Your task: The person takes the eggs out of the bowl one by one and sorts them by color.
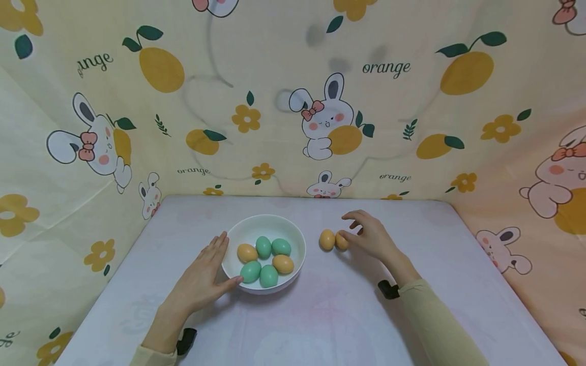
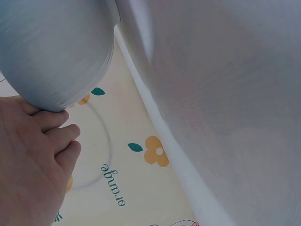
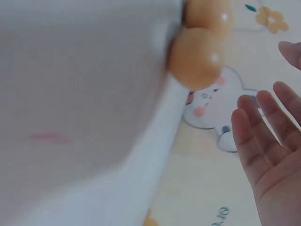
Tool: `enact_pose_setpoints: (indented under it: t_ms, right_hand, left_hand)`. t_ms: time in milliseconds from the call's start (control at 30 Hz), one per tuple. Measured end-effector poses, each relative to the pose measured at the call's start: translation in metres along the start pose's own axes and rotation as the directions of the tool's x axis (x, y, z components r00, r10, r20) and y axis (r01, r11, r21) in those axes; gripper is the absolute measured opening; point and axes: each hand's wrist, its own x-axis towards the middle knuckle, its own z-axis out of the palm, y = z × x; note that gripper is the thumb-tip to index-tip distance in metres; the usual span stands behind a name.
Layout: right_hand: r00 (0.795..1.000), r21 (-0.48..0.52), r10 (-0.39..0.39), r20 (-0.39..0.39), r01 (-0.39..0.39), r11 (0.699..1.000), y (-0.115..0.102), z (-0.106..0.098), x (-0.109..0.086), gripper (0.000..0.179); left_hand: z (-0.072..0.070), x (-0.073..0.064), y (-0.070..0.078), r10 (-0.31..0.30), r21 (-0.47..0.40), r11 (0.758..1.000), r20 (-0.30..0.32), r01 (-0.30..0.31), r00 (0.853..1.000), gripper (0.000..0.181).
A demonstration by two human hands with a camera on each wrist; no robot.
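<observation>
A white bowl (image 1: pixel 265 226) stands left of the table's middle, with several green eggs (image 1: pixel 268 276) and two orange-yellow eggs (image 1: pixel 283 264) in it. My left hand (image 1: pixel 201 277) rests against the bowl's left side, fingers extended along the outside and thumb at the near rim. In the left wrist view, its fingertips touch the bowl's outer wall (image 2: pixel 56 52). To the right of the bowl, two more orange-yellow eggs (image 1: pixel 327 240) lie side by side. My right hand (image 1: pixel 373 239) hovers at the right-hand egg (image 3: pixel 196 59), its fingers spread and apart from the egg in the right wrist view.
A white cloth covers the table (image 1: pixel 320 325). Behind it and on both sides hang curtains (image 1: pixel 274 147) printed with rabbits, flowers and oranges. Dark bands show at both wrists.
</observation>
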Motion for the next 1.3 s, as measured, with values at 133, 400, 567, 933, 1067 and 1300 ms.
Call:
enact_pose_setpoints:
  t_ms: [133,400,567,933,1067,1300]
  right_hand:
    - [0.998,-0.007,-0.055,-0.019,0.055,0.998,-0.012,-0.003,0.006,0.039]
    - [0.991,0.033,-0.13,-0.018,0.131,0.991,-0.041,-0.006,0.018,0.036]
    - [0.985,0.073,-0.173,-0.003,0.173,0.982,-0.057,-0.003,0.025,0.036]
    - [0.964,0.138,-0.257,0.071,0.246,0.959,-0.086,0.011,0.035,0.036]
    - [0.952,0.127,-0.285,0.109,0.271,0.954,-0.092,0.018,0.037,0.036]
    - [0.918,0.105,-0.359,0.168,0.345,0.933,-0.104,0.033,0.044,0.036]
  left_hand:
    - [0.001,0.0,-0.001,0.006,-0.002,1.0,-0.013,-0.006,1.0,0.106]
    - [0.001,0.0,0.0,0.011,0.002,1.0,-0.02,-0.011,1.0,0.105]
    - [0.001,0.001,0.0,0.001,-0.004,1.0,0.0,-0.001,1.0,0.105]
    - [0.0,0.001,0.001,0.001,-0.004,1.0,0.004,-0.001,1.0,0.105]
    - [-0.001,0.001,0.001,0.004,-0.002,1.0,0.003,-0.004,1.0,0.105]
    - [-0.001,0.0,0.001,-0.009,-0.005,1.0,0.002,0.009,1.0,0.106]
